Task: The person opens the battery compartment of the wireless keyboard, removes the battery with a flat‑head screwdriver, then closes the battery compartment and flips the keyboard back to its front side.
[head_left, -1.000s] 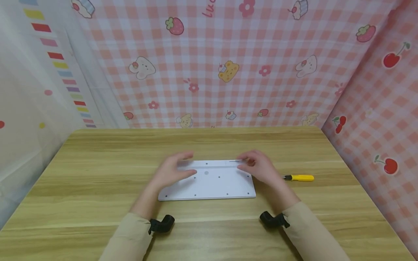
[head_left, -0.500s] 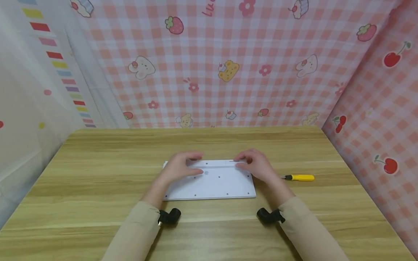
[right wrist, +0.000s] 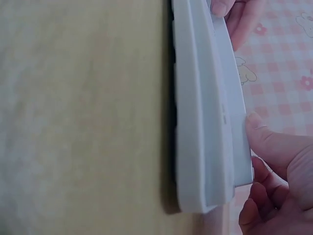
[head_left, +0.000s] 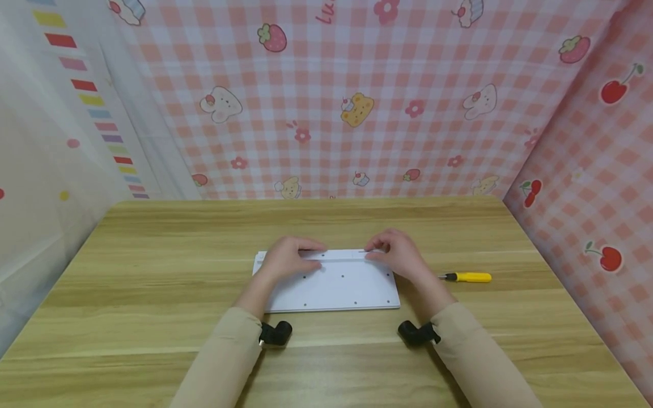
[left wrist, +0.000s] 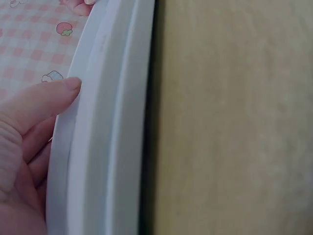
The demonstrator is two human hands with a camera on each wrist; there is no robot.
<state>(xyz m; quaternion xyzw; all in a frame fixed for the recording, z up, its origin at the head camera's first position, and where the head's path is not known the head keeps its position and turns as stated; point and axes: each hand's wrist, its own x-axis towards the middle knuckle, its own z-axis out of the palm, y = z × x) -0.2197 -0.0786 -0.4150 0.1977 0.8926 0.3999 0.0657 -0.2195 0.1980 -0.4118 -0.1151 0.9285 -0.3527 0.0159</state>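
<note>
A white keyboard [head_left: 331,290] lies face down on the wooden table, its flat back dotted with small dark screws. Along its far edge runs a raised ridge [head_left: 342,255]. My left hand [head_left: 287,259] grips that ridge left of the middle, thumb on the near side and fingers over the far side. At the right end, my right hand [head_left: 399,256] pinches the same ridge between thumb and fingers. In the left wrist view the left thumb [left wrist: 63,93] presses on the ridge. The right wrist view has the right thumb [right wrist: 264,134] against it, with other fingers curled behind.
A screwdriver with a yellow handle [head_left: 471,277] lies on the table [head_left: 153,317] just right of the keyboard, its tip toward my right wrist. Behind the table hangs a pink checked cloth [head_left: 326,141], and more cloth covers both sides.
My left hand has moved right along the keyboard and its thumb and fingers have come down onto the ridge. The right hand has shifted slightly inward. The keyboard and screwdriver stay put.
</note>
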